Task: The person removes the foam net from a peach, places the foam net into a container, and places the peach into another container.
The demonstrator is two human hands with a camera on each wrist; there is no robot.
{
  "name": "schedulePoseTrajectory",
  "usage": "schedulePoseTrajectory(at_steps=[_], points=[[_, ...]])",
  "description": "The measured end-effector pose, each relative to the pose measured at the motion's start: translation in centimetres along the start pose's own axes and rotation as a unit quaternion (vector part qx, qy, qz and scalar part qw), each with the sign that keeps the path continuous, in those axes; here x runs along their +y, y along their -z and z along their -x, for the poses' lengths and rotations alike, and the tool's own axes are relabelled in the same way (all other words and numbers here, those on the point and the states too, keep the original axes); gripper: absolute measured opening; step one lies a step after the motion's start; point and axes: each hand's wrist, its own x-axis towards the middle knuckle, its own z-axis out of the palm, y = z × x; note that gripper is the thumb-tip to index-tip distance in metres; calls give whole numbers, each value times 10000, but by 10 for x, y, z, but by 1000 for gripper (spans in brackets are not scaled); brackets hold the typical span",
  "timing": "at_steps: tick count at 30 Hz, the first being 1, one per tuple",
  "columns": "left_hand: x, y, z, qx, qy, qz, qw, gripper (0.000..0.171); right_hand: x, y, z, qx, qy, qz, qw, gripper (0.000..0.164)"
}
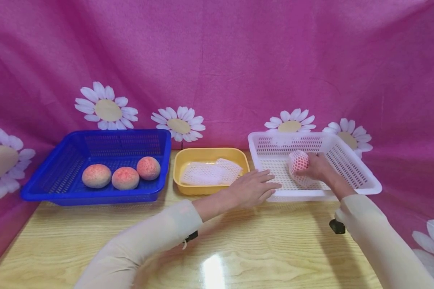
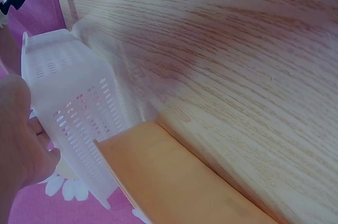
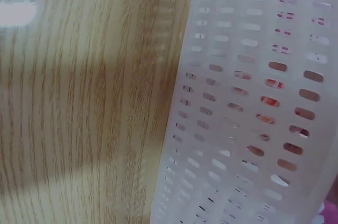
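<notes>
My right hand [image 1: 319, 166] reaches into the white basket [image 1: 285, 136] and grips a peach in a white foam net [image 1: 298, 162], low over the basket floor. In the right wrist view the basket's slotted wall [image 3: 232, 34] covers most of the hand, with reddish patches showing through the slots. My left hand [image 1: 252, 188] lies with straight, slightly spread fingers at the basket's front left corner and holds nothing. The left wrist view shows this hand [image 2: 24, 145] beside the basket's outer wall [image 2: 79, 92].
Left of the white basket stands a yellow tray [image 1: 211, 151] with several flat foam nets [image 1: 206, 173]. A blue basket [image 1: 94, 199] at the far left holds three bare peaches [image 1: 125, 178]. All stand on a wooden table [image 1: 274, 249] before a pink flowered cloth [image 1: 220, 72].
</notes>
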Motion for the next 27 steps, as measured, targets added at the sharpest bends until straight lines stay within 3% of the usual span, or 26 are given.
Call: schedulePoseTrajectory(at_steps=[8, 22, 27], points=[[1, 2, 0, -68, -31, -89, 9999, 41, -4, -4, 5, -27, 365, -333, 9988, 83], [1, 2, 0, -68, -31, -30, 10000, 41, -8, -6, 9, 288, 579, 97, 9979, 83], [1, 2, 0, -86, -22, -11, 10000, 41, -13, -4, 15, 488, 885, 263, 9945, 82]])
